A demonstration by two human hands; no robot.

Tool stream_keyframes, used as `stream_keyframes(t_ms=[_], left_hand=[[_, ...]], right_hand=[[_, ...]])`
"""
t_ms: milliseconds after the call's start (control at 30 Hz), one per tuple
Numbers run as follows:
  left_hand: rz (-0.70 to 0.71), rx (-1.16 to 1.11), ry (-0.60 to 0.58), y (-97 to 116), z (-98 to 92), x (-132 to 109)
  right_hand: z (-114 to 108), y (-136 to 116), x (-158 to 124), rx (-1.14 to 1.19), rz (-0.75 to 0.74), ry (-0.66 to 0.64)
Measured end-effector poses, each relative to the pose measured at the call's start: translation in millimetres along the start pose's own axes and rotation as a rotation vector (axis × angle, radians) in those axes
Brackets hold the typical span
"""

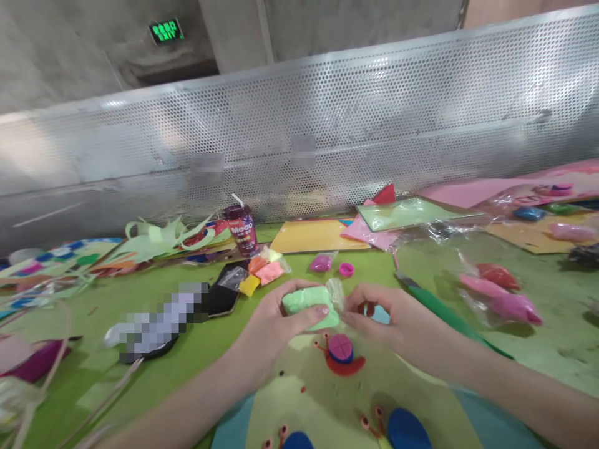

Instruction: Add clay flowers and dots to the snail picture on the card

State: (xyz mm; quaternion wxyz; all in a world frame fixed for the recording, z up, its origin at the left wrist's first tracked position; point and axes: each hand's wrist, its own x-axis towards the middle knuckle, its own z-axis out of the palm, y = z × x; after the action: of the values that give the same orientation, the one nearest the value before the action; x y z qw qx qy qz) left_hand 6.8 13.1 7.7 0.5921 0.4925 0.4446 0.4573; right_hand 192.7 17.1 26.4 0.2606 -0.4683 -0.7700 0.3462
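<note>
My left hand [281, 327] is closed around a lump of pale green modelling clay [306, 300], thumb across its front. Clear plastic wrap [335, 293] sticks out at the clay's right end. The fingers of my right hand [384, 315] are pinched together at that plastic, close beside the clay. Below both hands lies a yellow-green sheet [322, 411] with clay snails on it. The nearest snail [341, 355] has a red body and a pink and blue shell. Two blue-shelled snails, one of them here [407, 427], are partly cut off by the bottom edge.
Bagged clay [269, 269] and a purple drink cup [241, 231] with a straw stand beyond my left hand. Green-handled scissors [440, 312] and bagged pink clay [503, 296] lie to the right. A blurred-out item [163, 321] is at left. Perforated metal panel [299, 137] borders the back.
</note>
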Motion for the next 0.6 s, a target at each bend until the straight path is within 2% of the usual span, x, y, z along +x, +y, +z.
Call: stream_keyframes(t_ms=[400,600], left_hand=[[-0.023,0.036,0.047,3.0,1.7,-0.8],[0.009,0.308,0.066,5.7,2.0,-4.5]], right_hand=[[7.1,9.4,3.3,0.030,-0.033,0.016],[6.9,3.7,0.6,0.090,0.004,0.057]])
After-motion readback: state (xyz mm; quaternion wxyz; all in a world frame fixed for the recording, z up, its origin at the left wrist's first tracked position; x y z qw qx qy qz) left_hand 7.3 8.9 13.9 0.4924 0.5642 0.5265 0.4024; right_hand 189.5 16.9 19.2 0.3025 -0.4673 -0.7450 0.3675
